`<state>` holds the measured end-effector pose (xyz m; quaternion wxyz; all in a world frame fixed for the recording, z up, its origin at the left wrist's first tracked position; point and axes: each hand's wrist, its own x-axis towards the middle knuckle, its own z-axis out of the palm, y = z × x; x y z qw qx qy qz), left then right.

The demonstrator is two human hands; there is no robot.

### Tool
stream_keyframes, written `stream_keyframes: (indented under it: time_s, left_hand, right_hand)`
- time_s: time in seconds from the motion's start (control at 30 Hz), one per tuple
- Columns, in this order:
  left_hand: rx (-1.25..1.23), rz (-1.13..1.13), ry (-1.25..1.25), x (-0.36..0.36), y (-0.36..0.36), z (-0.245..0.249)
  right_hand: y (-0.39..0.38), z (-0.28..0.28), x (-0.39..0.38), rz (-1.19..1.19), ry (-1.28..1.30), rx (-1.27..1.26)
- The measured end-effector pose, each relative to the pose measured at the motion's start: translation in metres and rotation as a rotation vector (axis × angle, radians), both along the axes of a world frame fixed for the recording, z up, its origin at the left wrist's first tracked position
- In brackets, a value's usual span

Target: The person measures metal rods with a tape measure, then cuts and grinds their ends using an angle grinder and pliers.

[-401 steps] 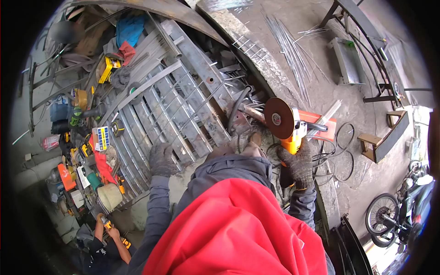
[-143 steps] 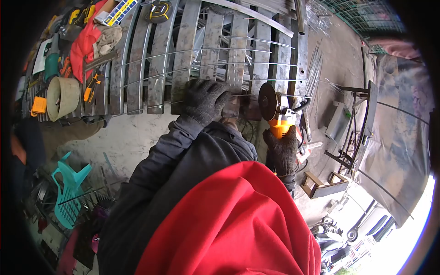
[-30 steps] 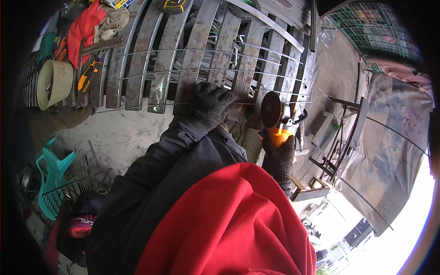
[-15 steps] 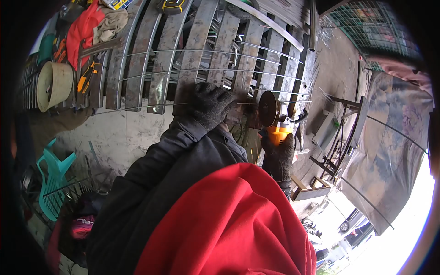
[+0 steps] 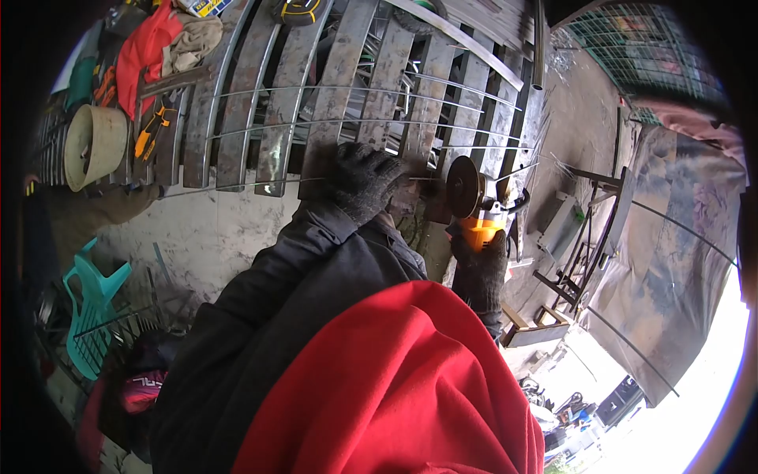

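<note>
My left hand [image 5: 363, 180], in a dark knitted glove, is closed around a thin metal rod [image 5: 237, 186] at the near edge of the slatted metal bench. The rod runs out to the left of the fist and shows again on its right, close to the disc. My gloved right hand [image 5: 480, 265] grips an orange angle grinder [image 5: 480, 231]. Its brown cutting disc [image 5: 464, 187] stands upright at the rod's line. Beyond the disc, a short length of rod [image 5: 519, 171] slants up to the right. More thin rods [image 5: 379, 121] lie across the slats.
A yellow-black tape measure [image 5: 298, 10], orange-handled pliers [image 5: 154, 133], a beige tub [image 5: 95, 148] and a red cloth [image 5: 146, 55] sit on the bench [image 5: 272, 150]. A teal plastic chair [image 5: 96, 304] stands lower left. Another person's brown-clothed limb [image 5: 103, 209] shows at left.
The rod length beyond the disc has tipped, its far end now higher in view. My hands and the grinder stay nearly in place. More of the other person shows at the left edge.
</note>
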<state>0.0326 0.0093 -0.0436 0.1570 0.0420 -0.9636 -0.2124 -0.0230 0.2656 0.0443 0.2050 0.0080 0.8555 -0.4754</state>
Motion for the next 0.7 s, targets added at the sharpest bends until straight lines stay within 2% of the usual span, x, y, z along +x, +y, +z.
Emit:
stream_keyframes:
  time_s: [0.1, 0.17, 0.23, 0.33, 0.6, 0.7]
  left_hand:
    - [0.049, -0.007, 0.053, -0.002, -0.001, 0.007]
    - [0.121, -0.039, -0.011, -0.002, -0.003, 0.020]
    - [0.111, -0.054, -0.014, -0.003, -0.004, 0.028]
    - [0.124, -0.081, -0.019, -0.006, -0.008, 0.033]
    - [0.144, -0.142, 0.023, -0.029, 0.003, 0.048]
    - [0.125, -0.211, 0.037, -0.057, 0.021, 0.058]
  right_hand:
    - [-0.007, 0.019, 0.000, -0.046, -0.029, 0.019]
    - [-0.001, 0.024, 0.000, -0.067, -0.034, 0.050]
    - [0.008, 0.027, 0.000, -0.083, -0.071, 0.165]
    - [0.021, 0.026, 0.007, -0.150, 0.015, 0.077]
    - [0.064, 0.015, 0.035, -0.348, 0.000, -0.091]
    - [0.056, 0.042, 0.043, -0.418, 0.005, -0.096]
